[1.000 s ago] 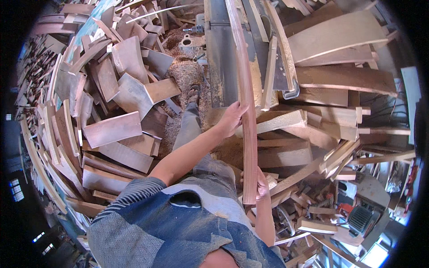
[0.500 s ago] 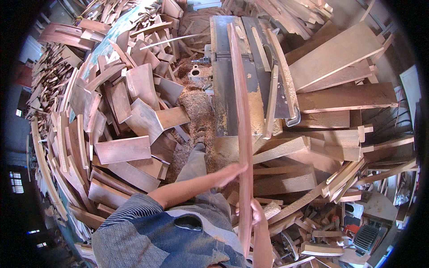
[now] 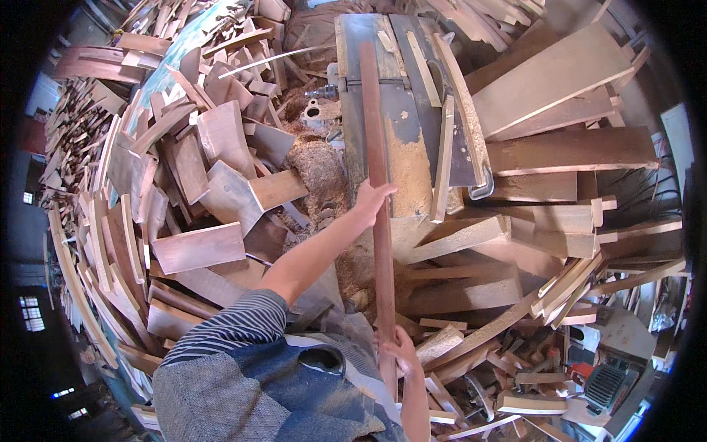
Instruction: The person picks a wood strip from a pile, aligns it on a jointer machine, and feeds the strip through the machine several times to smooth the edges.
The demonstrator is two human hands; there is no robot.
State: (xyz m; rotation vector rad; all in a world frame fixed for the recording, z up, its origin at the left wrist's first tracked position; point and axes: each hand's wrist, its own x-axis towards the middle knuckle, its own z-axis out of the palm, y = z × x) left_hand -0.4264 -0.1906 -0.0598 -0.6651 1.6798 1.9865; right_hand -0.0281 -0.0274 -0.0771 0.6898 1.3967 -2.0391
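A long reddish-brown wooden strip (image 3: 377, 147) lies lengthwise over the grey metal machine table (image 3: 409, 110), running from my waist toward the far end. My left hand (image 3: 370, 200) grips the strip about midway along, at the near edge of the table. My right hand (image 3: 398, 348) holds the strip's near end close to my body. A pale wooden slat (image 3: 445, 158) and a heap of sawdust (image 3: 409, 173) rest on the table to the right of the strip.
Stacks of curved and flat wooden offcuts (image 3: 199, 184) surround me on the left. Wide planks (image 3: 560, 81) are piled to the right of the machine. Sawdust (image 3: 320, 173) covers the floor on the machine's left. A motor (image 3: 607, 383) sits at the lower right.
The strip has slid forward along the machine table. My left hand has moved up along it toward the table's near edge, and my view has shifted closer to the machine.
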